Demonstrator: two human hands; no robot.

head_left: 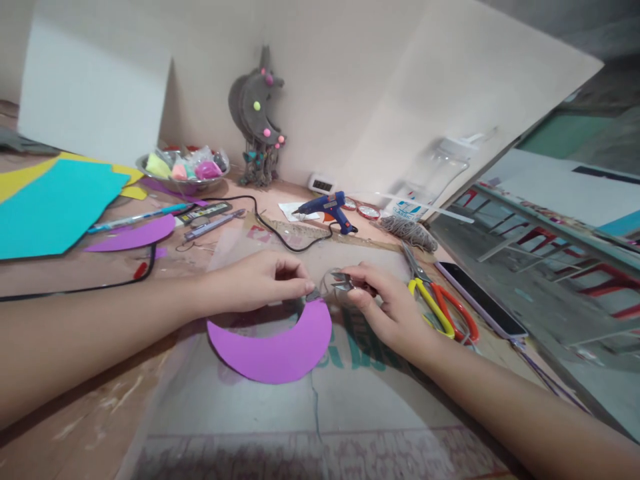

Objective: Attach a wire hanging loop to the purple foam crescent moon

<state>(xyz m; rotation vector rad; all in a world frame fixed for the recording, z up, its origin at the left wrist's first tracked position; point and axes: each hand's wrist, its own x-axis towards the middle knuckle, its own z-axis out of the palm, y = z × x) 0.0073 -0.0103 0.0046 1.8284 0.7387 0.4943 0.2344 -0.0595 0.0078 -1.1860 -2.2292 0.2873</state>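
A purple crescent of foam sheet (280,347) lies on a worn printed mat in front of me. My left hand (260,280) pinches the crescent's upper right tip between thumb and fingers. My right hand (385,307) is closed around a small metal tool (343,280), seemingly a snipper, whose tip meets that same crescent tip. Both forearms reach in from the bottom corners.
Scissors with yellow and orange handles (440,307) and a phone (480,297) lie right of my right hand. Behind are a blue glue gun (330,208) with its black cord, pens, teal and yellow sheets (50,203), a bowl of pompoms (185,170) and a moon-shaped decoration (257,113).
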